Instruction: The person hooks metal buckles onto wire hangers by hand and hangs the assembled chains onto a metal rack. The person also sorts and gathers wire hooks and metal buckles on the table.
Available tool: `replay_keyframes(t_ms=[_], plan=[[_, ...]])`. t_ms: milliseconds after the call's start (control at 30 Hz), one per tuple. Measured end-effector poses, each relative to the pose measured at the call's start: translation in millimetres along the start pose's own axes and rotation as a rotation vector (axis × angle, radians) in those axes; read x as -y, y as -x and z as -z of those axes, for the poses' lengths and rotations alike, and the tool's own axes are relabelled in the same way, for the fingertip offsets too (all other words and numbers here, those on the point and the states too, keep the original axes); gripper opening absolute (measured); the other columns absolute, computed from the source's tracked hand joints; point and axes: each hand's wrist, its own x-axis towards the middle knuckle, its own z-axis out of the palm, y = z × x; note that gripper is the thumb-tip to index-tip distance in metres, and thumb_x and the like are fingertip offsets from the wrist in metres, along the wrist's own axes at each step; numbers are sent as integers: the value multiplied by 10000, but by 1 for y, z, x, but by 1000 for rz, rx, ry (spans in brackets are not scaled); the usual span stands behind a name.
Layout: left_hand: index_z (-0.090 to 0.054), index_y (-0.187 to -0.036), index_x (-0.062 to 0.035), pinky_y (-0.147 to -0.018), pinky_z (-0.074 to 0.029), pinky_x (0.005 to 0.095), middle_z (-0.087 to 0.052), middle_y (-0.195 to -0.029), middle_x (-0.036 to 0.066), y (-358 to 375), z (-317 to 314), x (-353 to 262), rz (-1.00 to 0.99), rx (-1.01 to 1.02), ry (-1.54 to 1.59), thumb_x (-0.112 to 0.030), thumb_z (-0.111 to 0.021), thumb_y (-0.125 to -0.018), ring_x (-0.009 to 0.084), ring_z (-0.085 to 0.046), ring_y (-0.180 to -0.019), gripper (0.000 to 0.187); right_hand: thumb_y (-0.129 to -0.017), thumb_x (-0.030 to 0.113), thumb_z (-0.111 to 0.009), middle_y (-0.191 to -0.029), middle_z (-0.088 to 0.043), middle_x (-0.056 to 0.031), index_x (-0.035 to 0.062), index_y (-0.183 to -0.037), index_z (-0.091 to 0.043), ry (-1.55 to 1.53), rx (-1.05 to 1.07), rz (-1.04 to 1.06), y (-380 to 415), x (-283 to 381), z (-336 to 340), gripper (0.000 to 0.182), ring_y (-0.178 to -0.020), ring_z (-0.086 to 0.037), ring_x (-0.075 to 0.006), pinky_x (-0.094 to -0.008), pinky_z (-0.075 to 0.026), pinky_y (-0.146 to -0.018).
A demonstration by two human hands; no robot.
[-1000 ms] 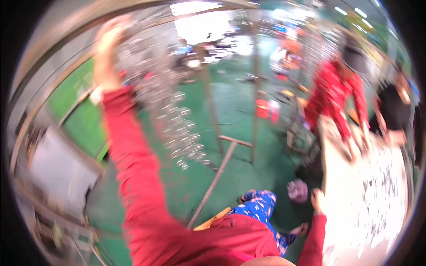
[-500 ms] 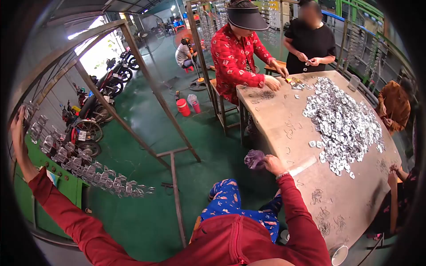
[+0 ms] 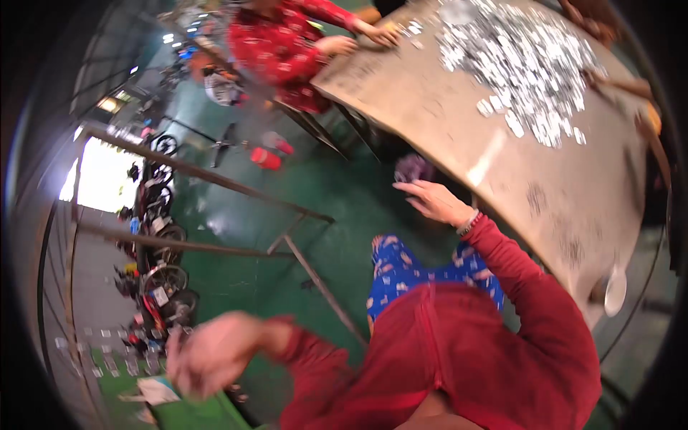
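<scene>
Blurred by motion, my left hand (image 3: 215, 352) is at the lower left, in front of the motorbikes and the green surface; its fingers are smeared, and what it holds, if anything, cannot be made out. My right hand (image 3: 436, 203) is beside the near edge of the table (image 3: 459, 136), its fingers spread. Just beyond its fingertips is a crumpled purple bag (image 3: 413, 169), apparently apart from the fingers. A large pile of small shiny metal pieces (image 3: 523, 64) lies on the table. Small metal parts (image 3: 107, 360) hang at the far lower left.
A metal frame (image 3: 208, 172) stands to the left, with motorbikes (image 3: 159, 287) behind it. A person in a red patterned shirt (image 3: 269, 46) works at the table's far left corner. Other people's hands reach in at the right. A white cup (image 3: 615, 291) is at the table's near right corner.
My left hand has come away from the hanging metal parts toward my body. My right hand has opened from the purple bag. The view has turned and tilted downward.
</scene>
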Motion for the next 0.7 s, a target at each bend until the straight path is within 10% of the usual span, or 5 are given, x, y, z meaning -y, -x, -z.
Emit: replay_keyframes(t_ms=[200,333,700], plan=[[-615,-1053,-14,-771,-478,272,-640,-930,91,214,-103,-45,1036,1159,372,-106,-574,-874,151,-604,-856,206,-808,6,-581,-888,-600,-115,52,-1221,-505,-152,-445,-208,75,60,35,423,-765,-597,-224,-293,-494,-705],[-666,-950,-26,-741,-483,300,-655,-923,138,345,-147,-48,915,1432,477,-123,-581,-838,216,-636,-842,171,-869,-41,-509,-832,-625,-73,12,-1188,-544,-210,-880,-601,140,49,62,325,-710,-585,-118,-245,-490,-660],[-689,-885,-77,-762,-444,340,-638,-863,115,441,-256,-20,693,1515,417,-165,-602,-794,260,-565,-871,153,-927,15,-447,-787,-612,-99,-10,-1151,-551,-102,-1202,-636,144,19,138,248,-679,-570,-128,-247,-484,-606]])
